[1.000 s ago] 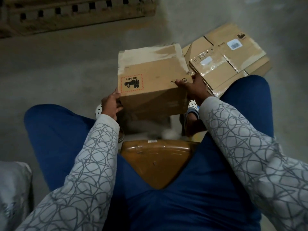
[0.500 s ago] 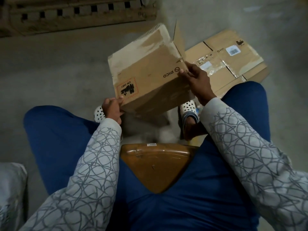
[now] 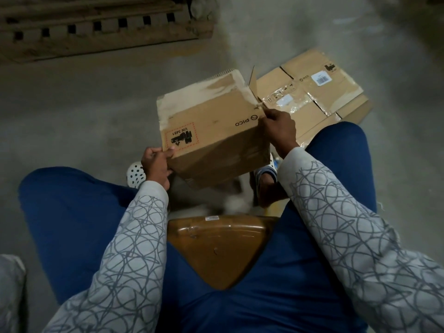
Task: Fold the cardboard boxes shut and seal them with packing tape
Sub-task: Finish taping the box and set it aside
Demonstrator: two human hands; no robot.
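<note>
Person is sitting on a brown seat (image 3: pixel 216 251), knees apart. Left hand (image 3: pixel 156 167) is gripping the near-left corner of the cardboard box (image 3: pixel 211 131): fingers curled under the edge, thumb lying on the top face beside the red "UN 3481" label. Right hand (image 3: pixel 280 128) is pinching the box's right edge with curled fingers, just below a raised side flap (image 3: pixel 252 85). Box is being held tilted above the feet, off the concrete floor (image 3: pixel 84 111); top face is showing torn pale patches. Beyond it, flattened cartons (image 3: pixel 319 97) are lying on the floor; a wooden pallet (image 3: pixel 96 27) is sitting farthest back.
</note>
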